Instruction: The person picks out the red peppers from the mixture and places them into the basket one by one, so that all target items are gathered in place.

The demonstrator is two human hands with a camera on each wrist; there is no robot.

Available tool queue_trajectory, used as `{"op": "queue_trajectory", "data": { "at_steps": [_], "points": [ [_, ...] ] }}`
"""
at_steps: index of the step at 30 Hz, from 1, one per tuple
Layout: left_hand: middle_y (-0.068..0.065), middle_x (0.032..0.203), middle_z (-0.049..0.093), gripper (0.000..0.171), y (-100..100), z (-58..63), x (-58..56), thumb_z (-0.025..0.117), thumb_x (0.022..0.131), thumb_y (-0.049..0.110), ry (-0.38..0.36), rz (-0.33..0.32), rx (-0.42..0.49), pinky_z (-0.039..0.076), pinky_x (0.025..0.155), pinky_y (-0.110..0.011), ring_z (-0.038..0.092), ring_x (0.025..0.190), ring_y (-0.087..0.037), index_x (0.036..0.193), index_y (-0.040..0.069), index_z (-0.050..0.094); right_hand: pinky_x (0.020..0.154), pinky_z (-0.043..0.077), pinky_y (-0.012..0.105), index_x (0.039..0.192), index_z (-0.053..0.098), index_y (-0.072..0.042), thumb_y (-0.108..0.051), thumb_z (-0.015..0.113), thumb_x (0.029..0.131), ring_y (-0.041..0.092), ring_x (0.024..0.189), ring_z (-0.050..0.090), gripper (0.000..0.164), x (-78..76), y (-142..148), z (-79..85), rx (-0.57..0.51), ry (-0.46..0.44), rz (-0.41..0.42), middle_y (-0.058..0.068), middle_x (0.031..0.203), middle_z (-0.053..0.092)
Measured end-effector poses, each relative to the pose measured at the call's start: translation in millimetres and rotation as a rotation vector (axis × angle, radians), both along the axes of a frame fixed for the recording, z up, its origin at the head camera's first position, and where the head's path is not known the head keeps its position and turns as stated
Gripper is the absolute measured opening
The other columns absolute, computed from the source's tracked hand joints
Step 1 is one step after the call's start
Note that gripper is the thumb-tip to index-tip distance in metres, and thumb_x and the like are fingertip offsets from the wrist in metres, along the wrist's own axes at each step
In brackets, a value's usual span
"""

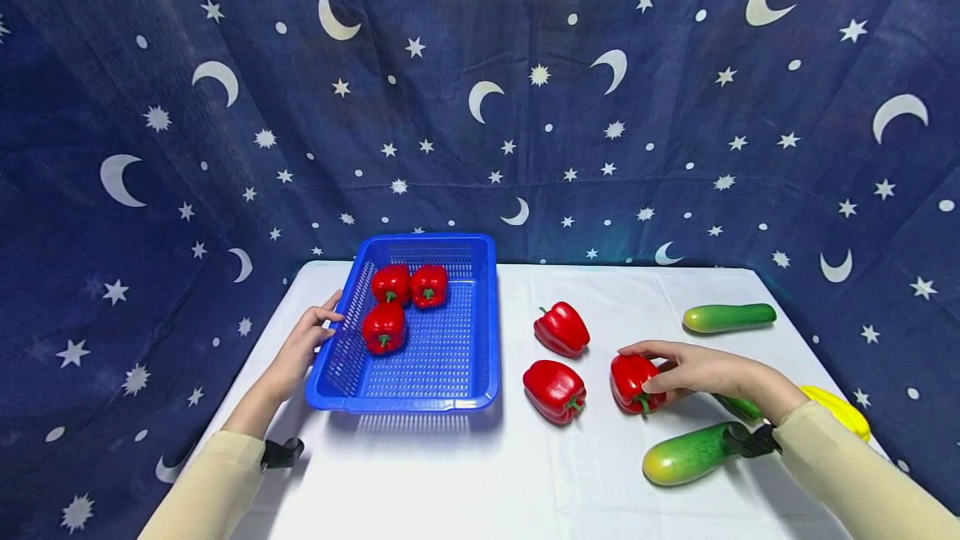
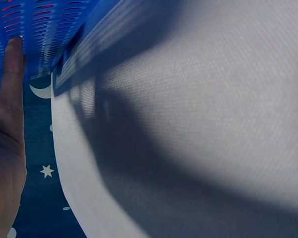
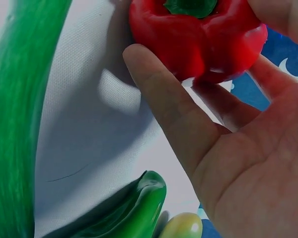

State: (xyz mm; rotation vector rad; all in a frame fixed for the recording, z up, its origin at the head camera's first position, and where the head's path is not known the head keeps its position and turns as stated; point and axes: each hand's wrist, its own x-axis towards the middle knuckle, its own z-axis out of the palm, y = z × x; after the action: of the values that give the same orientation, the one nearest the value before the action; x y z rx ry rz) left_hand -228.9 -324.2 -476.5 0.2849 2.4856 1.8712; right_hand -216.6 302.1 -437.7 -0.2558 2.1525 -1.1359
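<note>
My right hand (image 1: 693,367) holds a red bell pepper (image 1: 630,382) at the right of the table, thumb on the near side and fingers around it. In the right wrist view the pepper (image 3: 193,44) shows its green stem between thumb and fingers. Two more red bell peppers, one farther back (image 1: 561,330) and one nearer (image 1: 555,392), lie between that hand and a blue basket (image 1: 402,404). Inside the basket sit three red bell peppers (image 1: 386,327). My left hand (image 1: 300,348) touches the basket's left side; in the left wrist view a straight finger (image 2: 12,64) lies against its slotted wall.
A green zucchini (image 1: 729,317) lies at the back right, and a thicker one (image 1: 686,455) near the right wrist. Partly under the right forearm are a green pepper (image 3: 139,203) and a yellow vegetable (image 1: 836,411). A dark star-patterned curtain (image 1: 555,148) hangs behind the white table (image 1: 450,482).
</note>
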Motion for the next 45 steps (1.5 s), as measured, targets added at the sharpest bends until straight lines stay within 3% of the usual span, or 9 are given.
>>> {"op": "queue_trajectory", "data": {
  "at_steps": [11,21,34,38,45],
  "points": [
    [-0.003,0.171,0.015,0.028,-0.1,1.7,1.5,0.033,0.103,0.006,0.007,-0.002,-0.01,0.049,0.089,-0.03,0.022,0.151,-0.045,0.128,-0.001,0.043,0.082,0.052,0.044,0.15,0.049,-0.02,-0.024,0.075,0.09,0.029,0.102,0.057,0.065,2.2,-2.6,2.0,0.024,-0.014,-0.031,0.016,0.132,0.05],
    [-0.004,0.171,0.015,0.03,0.8,2.6,2.7,0.033,0.102,0.006,0.0,0.011,-0.003,0.048,0.09,-0.035,0.024,0.15,-0.047,0.129,-0.001,0.043,0.082,0.054,0.044,0.15,0.049,-0.016,-0.022,0.074,0.091,0.029,0.103,0.057,0.065,2.8,-4.1,4.5,0.026,-0.004,-0.011,0.017,0.132,0.05],
    [-0.008,0.171,0.015,0.029,1.8,2.5,4.3,0.033,0.103,0.004,0.014,-0.014,0.029,0.049,0.088,-0.029,0.021,0.151,-0.047,0.128,-0.006,0.042,0.079,0.057,0.046,0.149,0.049,-0.009,-0.018,0.072,0.092,0.029,0.097,0.062,0.062,1.7,-0.6,-3.2,-0.022,0.092,0.04,0.018,0.129,0.054],
    [-0.009,0.171,0.015,0.028,2.3,2.2,4.8,0.033,0.103,0.003,0.012,-0.018,0.026,0.049,0.088,-0.031,0.022,0.15,-0.048,0.128,-0.005,0.042,0.079,0.057,0.046,0.149,0.048,-0.009,-0.018,0.072,0.092,0.029,0.096,0.063,0.062,1.7,1.0,7.5,-0.028,0.118,0.044,0.018,0.131,0.053],
    [-0.009,0.171,0.015,0.028,0.2,1.4,3.4,0.032,0.103,0.004,0.032,-0.02,-0.003,0.048,0.091,-0.036,0.023,0.149,-0.049,0.128,-0.003,0.043,0.083,0.057,0.042,0.15,0.048,-0.01,-0.02,0.071,0.093,0.032,0.108,0.063,0.062,-8.4,-1.6,42.4,-0.056,0.172,0.052,0.021,0.139,0.052]
  ]
}}
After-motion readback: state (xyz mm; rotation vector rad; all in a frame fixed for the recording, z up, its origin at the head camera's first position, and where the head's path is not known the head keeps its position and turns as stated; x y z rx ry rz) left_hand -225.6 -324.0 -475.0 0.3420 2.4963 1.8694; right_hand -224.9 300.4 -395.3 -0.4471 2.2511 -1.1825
